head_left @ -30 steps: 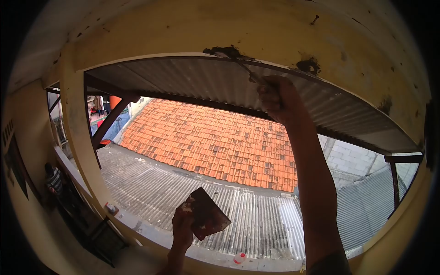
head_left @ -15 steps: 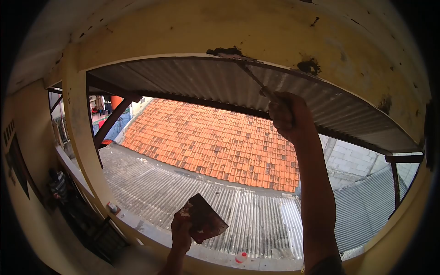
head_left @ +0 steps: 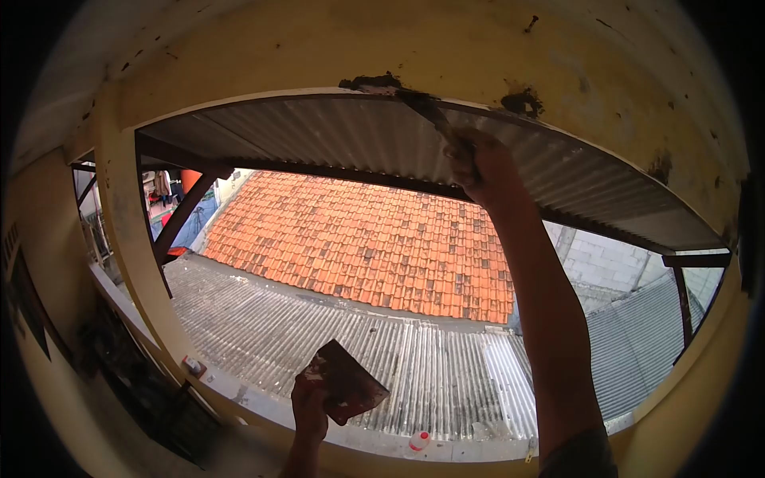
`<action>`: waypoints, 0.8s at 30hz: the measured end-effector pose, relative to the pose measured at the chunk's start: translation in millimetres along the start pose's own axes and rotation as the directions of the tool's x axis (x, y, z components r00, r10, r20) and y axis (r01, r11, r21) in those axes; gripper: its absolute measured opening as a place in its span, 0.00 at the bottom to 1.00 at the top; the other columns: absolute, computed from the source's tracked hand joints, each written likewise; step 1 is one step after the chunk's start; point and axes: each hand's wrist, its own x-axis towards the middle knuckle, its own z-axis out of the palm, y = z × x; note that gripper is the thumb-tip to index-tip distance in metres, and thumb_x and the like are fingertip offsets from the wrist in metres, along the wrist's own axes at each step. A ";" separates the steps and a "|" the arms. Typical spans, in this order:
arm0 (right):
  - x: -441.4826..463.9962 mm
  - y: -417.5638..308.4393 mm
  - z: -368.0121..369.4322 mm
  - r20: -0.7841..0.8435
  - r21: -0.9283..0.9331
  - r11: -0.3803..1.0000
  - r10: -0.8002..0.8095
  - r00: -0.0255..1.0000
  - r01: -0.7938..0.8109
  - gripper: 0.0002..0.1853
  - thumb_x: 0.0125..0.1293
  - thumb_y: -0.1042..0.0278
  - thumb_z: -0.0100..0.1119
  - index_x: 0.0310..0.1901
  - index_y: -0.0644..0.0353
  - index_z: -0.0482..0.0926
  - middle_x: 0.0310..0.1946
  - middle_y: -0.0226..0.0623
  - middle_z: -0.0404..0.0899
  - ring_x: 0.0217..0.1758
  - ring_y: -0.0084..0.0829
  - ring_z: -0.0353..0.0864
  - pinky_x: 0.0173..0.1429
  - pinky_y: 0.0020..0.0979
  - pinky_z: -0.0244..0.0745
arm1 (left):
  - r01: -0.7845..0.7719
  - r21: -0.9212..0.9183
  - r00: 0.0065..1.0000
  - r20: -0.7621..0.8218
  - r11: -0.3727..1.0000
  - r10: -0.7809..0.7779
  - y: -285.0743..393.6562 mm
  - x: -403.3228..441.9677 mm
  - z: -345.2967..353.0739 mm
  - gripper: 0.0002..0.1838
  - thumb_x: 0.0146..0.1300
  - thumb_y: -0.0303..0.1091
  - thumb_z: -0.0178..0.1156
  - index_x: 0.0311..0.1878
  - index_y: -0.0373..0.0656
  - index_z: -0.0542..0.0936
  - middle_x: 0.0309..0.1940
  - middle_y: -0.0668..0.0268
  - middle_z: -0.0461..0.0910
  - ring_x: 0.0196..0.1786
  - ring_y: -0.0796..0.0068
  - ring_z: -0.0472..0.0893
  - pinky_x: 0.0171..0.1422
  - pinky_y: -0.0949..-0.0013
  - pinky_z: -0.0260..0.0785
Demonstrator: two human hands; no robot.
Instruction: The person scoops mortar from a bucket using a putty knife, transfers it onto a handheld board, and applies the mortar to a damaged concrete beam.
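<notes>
My right hand (head_left: 480, 166) is raised high, closed around the handle of a putty knife (head_left: 426, 111). The blade's tip meets the lower edge of the yellow beam (head_left: 271, 60), at the right end of a dark, rough patch (head_left: 370, 83). A second dark patch (head_left: 523, 102) lies farther right on the beam. Lower down, my left hand (head_left: 309, 410) grips a flat, dark rectangular board (head_left: 347, 382) smeared with some material; part of its edge is hidden by my fingers.
A bottle with a red cap (head_left: 419, 440) stands on the ledge (head_left: 470, 452) below. A corrugated awning (head_left: 319, 135) hangs under the beam. Beyond are an orange tiled roof (head_left: 358, 239) and grey corrugated roofing (head_left: 319, 319). A yellow post (head_left: 127, 215) rises at left.
The putty knife's blade has turned, now showing its broader face at the beam's edge. My right hand has shifted up and left in view, and the whole view has shifted slightly.
</notes>
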 end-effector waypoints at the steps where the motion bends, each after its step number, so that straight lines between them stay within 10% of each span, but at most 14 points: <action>1: -2.4 2.3 5.1 0.000 -0.002 1.000 0.001 1.000 -0.001 0.12 0.76 0.65 0.53 0.48 0.66 0.78 0.25 0.37 0.76 0.17 0.21 0.64 0.19 0.25 0.56 | -0.006 0.010 1.000 -0.001 1.000 0.006 -0.1 -0.2 -2.2 0.25 0.57 0.20 0.54 0.61 0.35 0.76 0.53 0.63 0.81 0.55 0.73 0.81 0.61 0.66 0.76; 24: -119.1 16.5 60.8 -0.204 -0.238 0.965 -0.161 0.966 0.111 0.13 0.76 0.62 0.60 0.50 0.63 0.81 0.19 0.26 0.72 0.12 0.13 0.58 0.14 0.21 0.50 | -0.012 -0.172 1.000 0.002 0.985 0.013 6.9 -17.2 -5.0 0.23 0.62 0.21 0.53 0.62 0.37 0.75 0.53 0.63 0.82 0.54 0.72 0.82 0.60 0.66 0.78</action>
